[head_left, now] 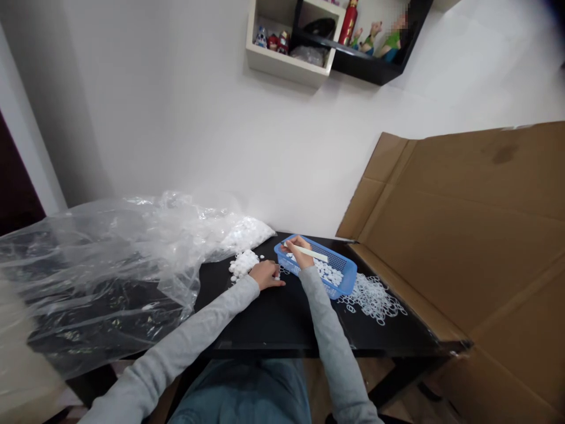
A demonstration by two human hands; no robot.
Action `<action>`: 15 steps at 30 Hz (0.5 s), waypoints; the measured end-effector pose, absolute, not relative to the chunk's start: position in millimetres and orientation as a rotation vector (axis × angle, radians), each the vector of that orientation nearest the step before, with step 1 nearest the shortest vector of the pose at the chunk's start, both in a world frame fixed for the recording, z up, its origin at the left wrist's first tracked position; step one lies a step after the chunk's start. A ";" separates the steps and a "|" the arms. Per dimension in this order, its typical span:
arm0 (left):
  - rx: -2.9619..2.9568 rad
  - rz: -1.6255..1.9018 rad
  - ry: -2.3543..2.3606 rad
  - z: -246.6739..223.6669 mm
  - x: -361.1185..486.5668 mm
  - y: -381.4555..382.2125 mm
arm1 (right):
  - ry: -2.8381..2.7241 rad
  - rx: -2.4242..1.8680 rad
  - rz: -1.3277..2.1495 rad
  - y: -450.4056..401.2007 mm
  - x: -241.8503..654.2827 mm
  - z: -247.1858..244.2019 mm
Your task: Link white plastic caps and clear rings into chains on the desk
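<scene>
My left hand (266, 275) rests low over the black table, beside a heap of small white pieces (243, 265). Its fingers are curled downward, and a bit of white shows at the fingertips, too small to name. Over a blue mesh basket (351, 280) is my right hand (302, 253), closed around a long, flat, pale stick-like tool (315, 255). The tool's dark end points up and left. Many round white pieces (329, 273) lie inside the basket. A few white rings (285, 271) sit between my left hand and the basket.
A pile of white rings (373, 297) spreads right of the basket on the black table (265, 327). Large clear plastic bag (145, 253) with white pieces covers the left side. An opened cardboard box (468, 235) stands at right. Shelves (286, 65) hang on the wall.
</scene>
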State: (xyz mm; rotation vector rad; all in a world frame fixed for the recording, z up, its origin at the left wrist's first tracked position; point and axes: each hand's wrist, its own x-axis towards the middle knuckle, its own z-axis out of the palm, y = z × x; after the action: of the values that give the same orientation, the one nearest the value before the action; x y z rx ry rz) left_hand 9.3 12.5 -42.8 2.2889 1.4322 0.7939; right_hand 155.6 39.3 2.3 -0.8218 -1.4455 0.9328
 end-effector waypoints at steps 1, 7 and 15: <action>2.286 0.786 1.439 -42.7 9.2 12.5 | -1.450 -0.828 0.928 39.4 155.3 2.3; 2.138 0.822 1.367 -40.3 3.1 18.0 | -1.461 -0.842 0.911 38.9 154.9 0.2; 1.667 1.150 1.158 -33.9 -12.5 31.5 | -1.413 -0.828 1.106 37.0 160.5 6.5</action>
State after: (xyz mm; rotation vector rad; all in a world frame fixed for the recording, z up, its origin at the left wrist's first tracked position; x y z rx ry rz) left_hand -12.5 31.5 -33.9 1.6670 1.1584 1.1495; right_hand 160.5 37.0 6.5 -0.8277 -1.4131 1.1058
